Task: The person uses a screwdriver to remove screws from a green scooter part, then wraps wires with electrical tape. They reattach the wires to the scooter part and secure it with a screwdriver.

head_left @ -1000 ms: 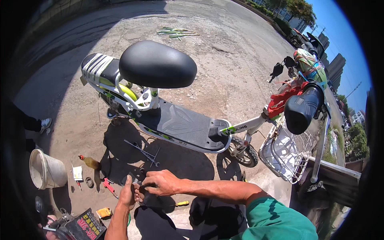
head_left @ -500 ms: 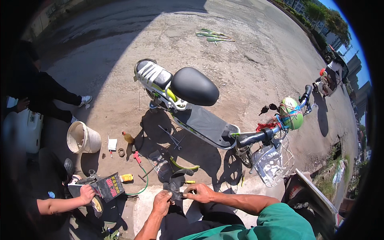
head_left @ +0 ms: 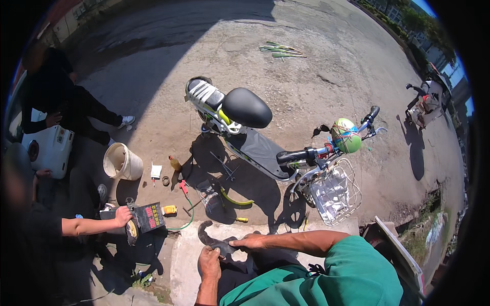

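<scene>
A dark, curved strip of rubber, likely a piece of inner tube or tyre (head_left: 212, 238), lies across the person's lap at the bottom middle of the view, its free end arcing up and to the left over the pale concrete slab (head_left: 181, 265). The left hand (head_left: 209, 262) grips it from below with fingers curled round the rubber, while the right hand (head_left: 248, 241) pinches it from above with fingers closed narrow on its edge. Held between both hands like this, the strip is probably kept taut and turned to the light so its surface can be looked over.

Just beyond the hands, tools lie scattered in the shadow of an electric scooter (head_left: 255, 135): a red-handled tool (head_left: 182, 187), a yellow-green curved lever (head_left: 236, 200), a small yellow object (head_left: 169, 209), and a green hose (head_left: 186, 219) looping over the ground. They sit within arm's reach, which suits work done seated. A small bottle of amber liquid (head_left: 175, 163) stands upright near a white bucket (head_left: 122, 162); what the bucket holds cannot be made out. The scooter's wire front basket (head_left: 334, 194) carries a crumpled clear plastic bag, and a green helmet (head_left: 345, 135) hangs at the handlebar.

To the left, another person's hand (head_left: 122, 216) rests on a dark box with a red label (head_left: 148, 218), whose contents are hidden.
</scene>
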Available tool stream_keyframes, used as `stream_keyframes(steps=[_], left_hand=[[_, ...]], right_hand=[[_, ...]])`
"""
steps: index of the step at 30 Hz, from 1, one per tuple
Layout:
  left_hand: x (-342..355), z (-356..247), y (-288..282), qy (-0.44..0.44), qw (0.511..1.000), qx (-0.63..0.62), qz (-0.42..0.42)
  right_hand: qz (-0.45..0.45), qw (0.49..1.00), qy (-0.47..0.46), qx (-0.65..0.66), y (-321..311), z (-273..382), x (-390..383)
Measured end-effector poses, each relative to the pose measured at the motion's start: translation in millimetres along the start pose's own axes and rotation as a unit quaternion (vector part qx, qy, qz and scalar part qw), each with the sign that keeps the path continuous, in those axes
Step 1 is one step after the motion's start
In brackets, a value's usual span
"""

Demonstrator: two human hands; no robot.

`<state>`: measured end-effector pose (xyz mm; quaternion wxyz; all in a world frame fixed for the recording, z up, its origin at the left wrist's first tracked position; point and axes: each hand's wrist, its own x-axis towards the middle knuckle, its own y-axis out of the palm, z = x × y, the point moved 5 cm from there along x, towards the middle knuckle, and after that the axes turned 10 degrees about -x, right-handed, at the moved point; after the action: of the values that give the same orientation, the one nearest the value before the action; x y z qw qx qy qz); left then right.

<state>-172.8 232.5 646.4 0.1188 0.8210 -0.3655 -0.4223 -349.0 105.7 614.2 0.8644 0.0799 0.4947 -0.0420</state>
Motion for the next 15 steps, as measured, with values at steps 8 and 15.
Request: stream_keyframes(steps=[8,15], left_hand=[[-10.6,-17.6,-2.3,-0.031,0.995,0.013,0.091],[-5.0,-47.1,6.2,-0.133,0.967,0.100,0.192]], right_hand=[[0.016,0.939,-0.095,0.329,61.7,43.3,-19.1],[-0.109,0.918,-0.200,0.326,82.7,65.4,-53.4]])
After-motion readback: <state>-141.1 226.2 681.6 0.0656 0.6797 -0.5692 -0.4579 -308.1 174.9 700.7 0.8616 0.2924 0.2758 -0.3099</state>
